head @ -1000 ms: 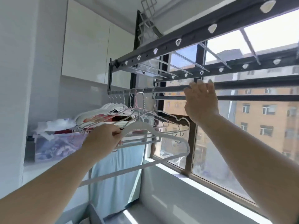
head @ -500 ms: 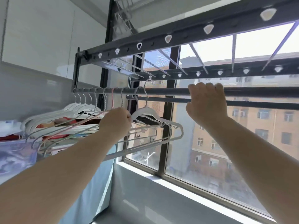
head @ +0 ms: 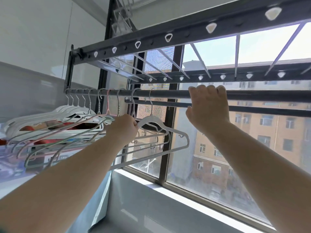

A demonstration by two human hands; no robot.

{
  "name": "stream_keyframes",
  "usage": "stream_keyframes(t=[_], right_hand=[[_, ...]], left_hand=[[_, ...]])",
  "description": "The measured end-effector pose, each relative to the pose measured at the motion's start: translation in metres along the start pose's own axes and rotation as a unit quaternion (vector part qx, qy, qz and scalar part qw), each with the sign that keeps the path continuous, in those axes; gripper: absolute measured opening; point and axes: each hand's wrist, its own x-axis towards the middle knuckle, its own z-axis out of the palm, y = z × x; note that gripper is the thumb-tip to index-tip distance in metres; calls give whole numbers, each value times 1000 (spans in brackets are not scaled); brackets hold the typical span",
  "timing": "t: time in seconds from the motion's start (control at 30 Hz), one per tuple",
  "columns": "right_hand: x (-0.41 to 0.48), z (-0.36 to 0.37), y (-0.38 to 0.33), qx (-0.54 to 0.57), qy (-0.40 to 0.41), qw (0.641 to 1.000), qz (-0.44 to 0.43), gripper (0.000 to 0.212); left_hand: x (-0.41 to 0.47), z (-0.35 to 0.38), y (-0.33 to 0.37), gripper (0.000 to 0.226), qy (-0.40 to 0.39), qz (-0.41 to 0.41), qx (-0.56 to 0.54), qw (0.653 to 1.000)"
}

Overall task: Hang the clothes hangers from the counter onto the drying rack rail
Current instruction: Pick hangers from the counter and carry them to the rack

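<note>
A dark drying rack rail (head: 170,94) runs across the window at head height. Several hangers (head: 79,115), white, pink and wire, hang in a row from its left end. My left hand (head: 123,127) is shut on the shoulder of a white hanger (head: 168,137), whose hook sits over the rail just right of the row. My right hand (head: 207,109) rests on the rail to the right of that hanger, fingers curled over the top of the bar.
A second, thinner bar (head: 159,103) runs just behind and below the rail. The rack's upper frame (head: 168,33) with white clips is overhead. A counter at left holds plastic-wrapped items (head: 10,158). The window sill (head: 176,192) lies below.
My view has swung left to right and closer to the rail. My left hand has lifted the white hanger up, and its hook now sits over the rail. My right hand stays on the bar.
</note>
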Motion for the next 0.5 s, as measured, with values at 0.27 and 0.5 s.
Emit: stream_keyframes(t=[0.27, 0.5], right_hand=[[-1, 5, 3, -3, 1, 1000, -6, 45], [-3, 6, 3, 9, -2, 1000, -4, 48]], left_hand=[[3, 7, -2, 24, 2, -8, 1, 1000], [-1, 4, 0, 32, 29, -14, 12, 999]])
